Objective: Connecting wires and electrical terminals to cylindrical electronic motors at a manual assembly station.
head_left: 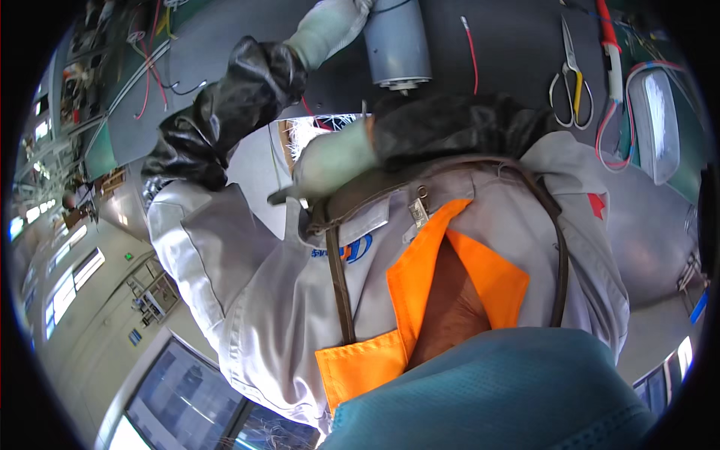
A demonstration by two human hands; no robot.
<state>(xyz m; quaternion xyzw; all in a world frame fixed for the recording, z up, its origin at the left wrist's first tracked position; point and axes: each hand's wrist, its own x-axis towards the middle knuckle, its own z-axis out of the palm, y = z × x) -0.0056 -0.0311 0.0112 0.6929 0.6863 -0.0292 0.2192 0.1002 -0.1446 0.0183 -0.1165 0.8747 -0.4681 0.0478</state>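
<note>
My left hand [330, 31], in a pale green glove, rests against the side of a grey cylindrical motor [397, 45] lying on the dark bench; its fingers are bent together and partly cut off by the upper edge. The motor's shaft end faces me. My right hand [335, 161], also gloved and blurred, is drawn in close to my chest below the bench edge. It is closed round a tool with a dark end [279, 196] sticking out; the rest of the tool is hidden in the glove. Black sleeves cover both forearms.
Scissors [574, 82] with a yellow handle part, a red wire [471, 56] and a red-and-white soldering-iron-like tool [612, 64] lie to the right. Beyond is a clear plastic case [656, 127]. Loose wires [154, 71] lie left. White strands [307, 135] show below the bench edge.
</note>
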